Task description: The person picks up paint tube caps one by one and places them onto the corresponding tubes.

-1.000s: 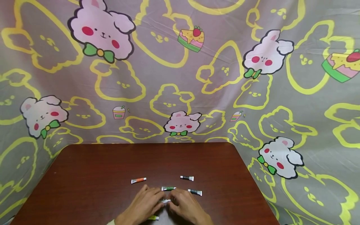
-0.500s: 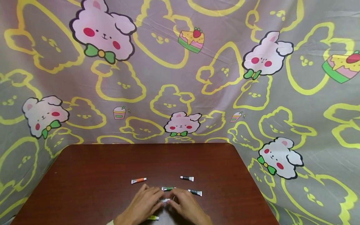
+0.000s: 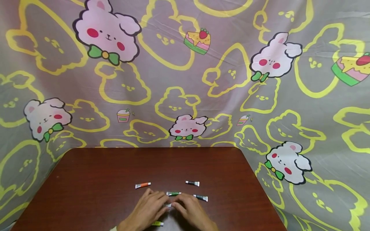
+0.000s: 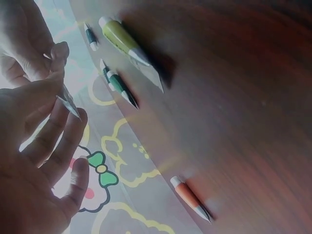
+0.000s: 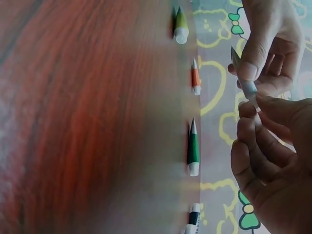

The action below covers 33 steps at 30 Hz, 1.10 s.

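Note:
Both hands meet at the table's near edge around one small paint tube (image 3: 168, 205). My left hand (image 3: 160, 205) pinches its flat silvery tail (image 5: 242, 73) between thumb and fingers. My right hand (image 3: 178, 205) pinches the other end, which its fingers (image 5: 253, 122) hide. The tube is held just above the brown table (image 3: 95, 179). Just beyond the fingertips lies a green tube (image 3: 173, 193). A yellow-green tube (image 3: 157, 223) lies under my left wrist.
An orange tube (image 3: 143, 185) lies to the left of the hands. Two dark tubes (image 3: 192, 183) (image 3: 200, 197) lie to the right. A cartoon-bunny cloth (image 3: 185, 80) hangs behind and round the table. The table's far half is bare wood.
Both hands keep hold of the small tube and barely move. The fingertips have drawn slightly closer, so less of the tube shows.

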Tool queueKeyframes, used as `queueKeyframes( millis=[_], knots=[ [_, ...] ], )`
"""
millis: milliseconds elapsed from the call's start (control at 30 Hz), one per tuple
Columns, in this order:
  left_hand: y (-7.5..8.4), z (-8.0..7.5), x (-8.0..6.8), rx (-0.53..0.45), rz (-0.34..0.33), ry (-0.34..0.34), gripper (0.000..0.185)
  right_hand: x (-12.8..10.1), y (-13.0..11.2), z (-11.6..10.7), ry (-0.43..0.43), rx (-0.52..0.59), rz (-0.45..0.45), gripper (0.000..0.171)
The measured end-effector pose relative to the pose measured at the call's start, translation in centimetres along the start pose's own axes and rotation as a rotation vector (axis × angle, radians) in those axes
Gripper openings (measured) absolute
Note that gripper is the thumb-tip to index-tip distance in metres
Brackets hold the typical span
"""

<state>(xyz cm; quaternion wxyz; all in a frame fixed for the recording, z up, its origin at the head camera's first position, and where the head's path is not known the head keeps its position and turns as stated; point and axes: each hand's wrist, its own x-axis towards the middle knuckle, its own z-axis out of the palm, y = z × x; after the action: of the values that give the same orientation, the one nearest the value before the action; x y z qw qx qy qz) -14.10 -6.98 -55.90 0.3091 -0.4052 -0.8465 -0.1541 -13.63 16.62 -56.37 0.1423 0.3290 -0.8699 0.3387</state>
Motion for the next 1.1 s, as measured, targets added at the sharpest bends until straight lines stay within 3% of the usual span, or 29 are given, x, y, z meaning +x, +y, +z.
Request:
queueKeyframes(
  millis=[167, 400, 633, 800, 1100],
  knots=[
    [0.02, -0.05, 0.01, -0.001, -0.009, 0.002, 0.026, -0.06, 0.02, -0.05, 0.011, 0.072, 0.003, 0.007],
    [0.02, 0.0, -0.04, 0.004, -0.021, -0.006, 0.024, -0.28, 0.28, -0.08, 0.028, 0.02, -0.045, 0.017],
    [0.1, -0.02, 0.03, 0.002, -0.018, 0.0, 0.022, -0.32, 0.38, -0.12, 0.001, 0.011, -0.011, 0.009],
    [0.16, -0.16, 0.1, -0.015, -0.019, 0.008, 0.024, -0.32, 0.36, -0.12, -0.022, 0.024, 0.021, 0.013],
    [0.27, -0.19, 0.17, -0.041, -0.016, -0.003, 0.024, -0.18, 0.32, -0.03, -0.001, 0.041, 0.022, 0.011]
  ],
)
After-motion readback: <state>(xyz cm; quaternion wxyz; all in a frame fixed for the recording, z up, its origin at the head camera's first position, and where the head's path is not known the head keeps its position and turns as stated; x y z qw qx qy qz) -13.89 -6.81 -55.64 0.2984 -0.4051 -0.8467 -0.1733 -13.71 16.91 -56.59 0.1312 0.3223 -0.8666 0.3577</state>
